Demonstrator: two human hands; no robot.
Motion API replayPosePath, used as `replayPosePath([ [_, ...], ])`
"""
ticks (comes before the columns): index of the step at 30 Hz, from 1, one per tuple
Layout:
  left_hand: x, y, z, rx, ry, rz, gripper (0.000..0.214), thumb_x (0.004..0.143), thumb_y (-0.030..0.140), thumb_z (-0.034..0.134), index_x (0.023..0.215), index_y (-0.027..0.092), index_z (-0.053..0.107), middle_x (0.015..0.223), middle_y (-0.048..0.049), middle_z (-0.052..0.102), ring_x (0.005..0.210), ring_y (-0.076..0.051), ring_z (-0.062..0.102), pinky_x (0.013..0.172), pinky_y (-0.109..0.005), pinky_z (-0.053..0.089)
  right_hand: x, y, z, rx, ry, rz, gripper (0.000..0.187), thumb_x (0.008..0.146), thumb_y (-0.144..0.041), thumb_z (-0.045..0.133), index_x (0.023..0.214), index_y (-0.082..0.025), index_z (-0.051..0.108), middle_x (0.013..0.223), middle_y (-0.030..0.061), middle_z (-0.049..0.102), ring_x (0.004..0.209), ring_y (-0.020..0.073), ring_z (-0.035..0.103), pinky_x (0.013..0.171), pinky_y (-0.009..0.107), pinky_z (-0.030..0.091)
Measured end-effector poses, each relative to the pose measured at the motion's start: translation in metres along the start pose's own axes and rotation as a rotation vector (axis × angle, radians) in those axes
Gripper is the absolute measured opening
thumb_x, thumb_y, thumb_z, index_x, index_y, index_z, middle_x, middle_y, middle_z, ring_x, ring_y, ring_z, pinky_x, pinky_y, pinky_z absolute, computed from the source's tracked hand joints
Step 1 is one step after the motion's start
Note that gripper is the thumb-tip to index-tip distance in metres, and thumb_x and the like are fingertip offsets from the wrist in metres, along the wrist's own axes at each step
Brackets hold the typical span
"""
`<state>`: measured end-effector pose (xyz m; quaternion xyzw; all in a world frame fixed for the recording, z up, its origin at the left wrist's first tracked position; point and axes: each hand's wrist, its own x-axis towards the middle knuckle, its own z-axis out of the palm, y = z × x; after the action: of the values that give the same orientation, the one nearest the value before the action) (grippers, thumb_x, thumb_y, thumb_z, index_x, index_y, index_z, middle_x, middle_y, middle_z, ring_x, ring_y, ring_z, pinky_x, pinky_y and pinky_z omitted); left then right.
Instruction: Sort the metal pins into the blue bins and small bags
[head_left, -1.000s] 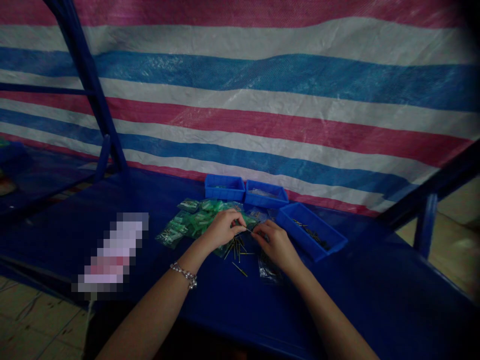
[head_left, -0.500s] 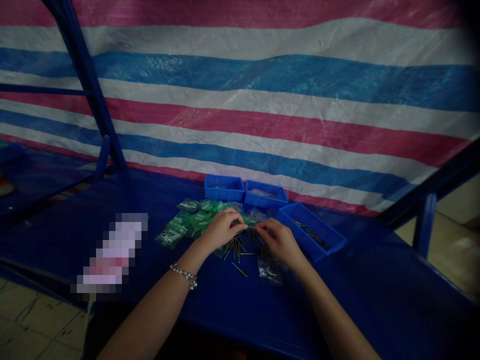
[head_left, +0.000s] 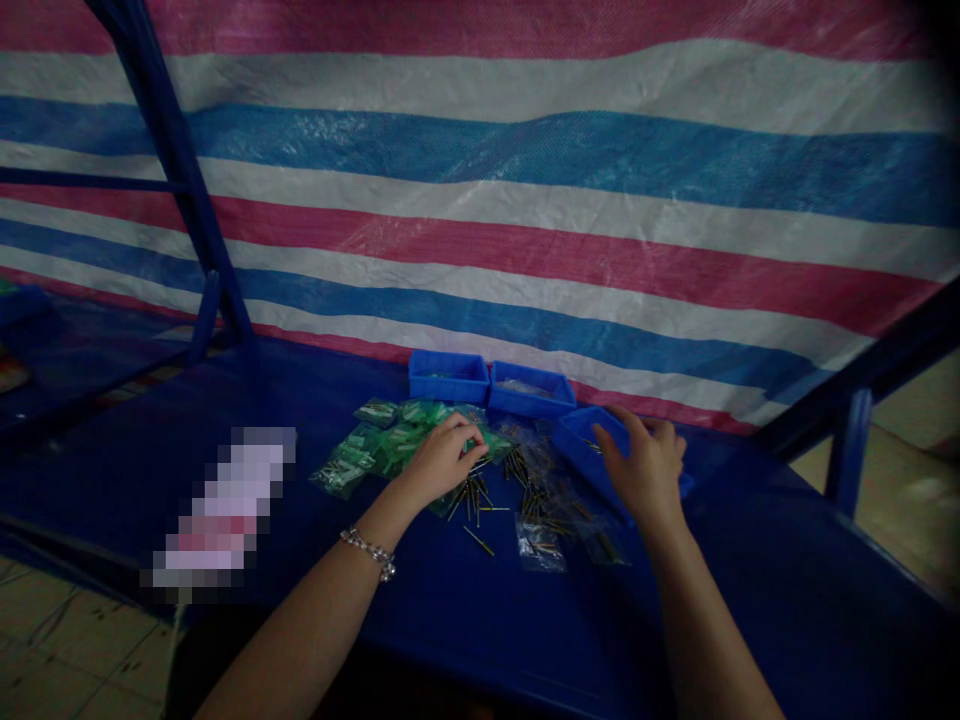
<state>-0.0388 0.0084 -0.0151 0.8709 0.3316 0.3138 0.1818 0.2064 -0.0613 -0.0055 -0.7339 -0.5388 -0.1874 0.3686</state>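
Observation:
My left hand is curled over a pile of green-and-clear plastic packets, its thumb and index finger close together. What they pinch, if anything, is too small to make out. Just below those fingertips lie several thin dark-and-golden metal rods. My right hand hovers over the right-hand blue bin with thumb and fingers spread, hiding much of its inside. Between the hands, more thin rods are heaped beside clear plastic bags.
Two smaller blue bins, a left one and a right one, stand at the back of the blue table. A striped sheet hangs behind them. A pixelated pale object lies at left. Blue metal posts frame the table.
My right hand has left the spot beside my left fingertips and moved right, over the bin, with its fingers opening. The left hand has barely moved. More rods and bags are uncovered.

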Motion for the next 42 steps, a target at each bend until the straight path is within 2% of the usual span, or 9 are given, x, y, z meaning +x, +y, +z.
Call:
replayPosePath([
  [3,0.000,-0.001,0.001,0.009,0.004,0.007,0.012,0.081,0.024,0.048,0.080,0.015,0.056,0.083,-0.0034,0.049,0.075,-0.013,0.048,0.070,-0.027,0.040,-0.009,-0.026,0.003,0.246,-0.256,-0.206,0.031,0.078,-0.035,0.051,0.101,-0.017,0.058,0.082,0.0086,0.052,0.078,0.0216,0.049,0.070,0.035,0.040],
  [6,0.001,0.000,0.001,0.006,-0.001,0.007,0.010,0.081,0.022,0.048,0.080,0.015,0.055,0.081,-0.0029,0.050,0.074,-0.013,0.048,0.070,-0.026,0.040,-0.026,-0.056,0.006,0.402,-0.649,-0.414,0.019,0.076,-0.032,0.055,0.091,-0.022,0.060,0.080,0.0036,0.054,0.079,0.0177,0.050,0.072,0.030,0.040],
  [11,0.001,0.001,0.000,0.010,-0.009,0.001,0.008,0.080,0.019,0.047,0.079,0.015,0.054,0.080,-0.0031,0.051,0.074,-0.014,0.048,0.069,-0.026,0.040,-0.049,-0.078,0.012,0.364,-0.860,-0.478,0.009,0.070,-0.022,0.063,0.078,-0.021,0.059,0.081,0.0023,0.054,0.084,0.0177,0.049,0.074,0.030,0.038],
  [13,0.000,0.000,0.001,0.014,-0.007,0.012,0.008,0.079,0.018,0.048,0.078,0.015,0.055,0.079,-0.0029,0.051,0.073,-0.013,0.048,0.069,-0.026,0.040,-0.050,-0.078,0.014,0.361,-0.859,-0.473,0.006,0.071,-0.016,0.060,0.075,-0.021,0.059,0.080,0.0021,0.054,0.084,0.0172,0.049,0.075,0.030,0.038],
  [17,0.001,-0.001,0.003,0.003,-0.011,0.021,0.009,0.079,0.020,0.049,0.076,0.015,0.056,0.076,-0.0019,0.052,0.070,-0.012,0.048,0.065,-0.024,0.038,-0.044,-0.074,0.017,0.385,-0.715,-0.415,0.003,0.074,-0.016,0.056,0.075,-0.019,0.057,0.080,0.0031,0.056,0.081,0.0172,0.052,0.072,0.029,0.039],
  [23,0.002,0.007,-0.001,0.002,-0.121,0.083,0.023,0.082,0.026,0.047,0.066,0.013,0.057,0.063,-0.0013,0.050,0.060,-0.011,0.046,0.056,-0.022,0.033,-0.036,-0.072,0.014,0.496,-0.583,-0.277,0.008,0.079,-0.021,0.049,0.080,-0.019,0.056,0.066,0.0001,0.060,0.063,0.0147,0.057,0.062,0.026,0.041],
  [29,0.002,0.008,-0.002,-0.059,-0.218,0.111,0.022,0.082,0.025,0.045,0.075,0.014,0.062,0.066,-0.0013,0.054,0.061,-0.010,0.048,0.056,-0.020,0.032,-0.037,-0.074,0.013,0.481,-0.506,-0.317,0.004,0.075,-0.023,0.055,0.075,-0.020,0.056,0.072,0.0020,0.061,0.071,0.0166,0.057,0.068,0.029,0.041],
  [33,0.003,0.007,0.000,-0.113,-0.287,0.061,0.020,0.081,0.026,0.047,0.076,0.013,0.062,0.065,-0.0011,0.056,0.058,-0.010,0.048,0.053,-0.020,0.033,-0.038,-0.074,0.014,0.456,-0.470,-0.332,0.003,0.074,-0.021,0.056,0.076,-0.020,0.055,0.074,0.0018,0.061,0.075,0.0170,0.056,0.069,0.029,0.040],
  [42,0.004,0.009,-0.002,-0.204,-0.062,-0.021,0.008,0.075,0.019,0.054,0.075,0.014,0.060,0.078,-0.0017,0.056,0.062,-0.009,0.049,0.059,-0.020,0.038,-0.037,-0.068,0.019,0.428,-0.504,-0.282,0.015,0.078,-0.024,0.050,0.091,-0.020,0.055,0.071,0.0027,0.061,0.071,0.0187,0.056,0.063,0.028,0.042],
])
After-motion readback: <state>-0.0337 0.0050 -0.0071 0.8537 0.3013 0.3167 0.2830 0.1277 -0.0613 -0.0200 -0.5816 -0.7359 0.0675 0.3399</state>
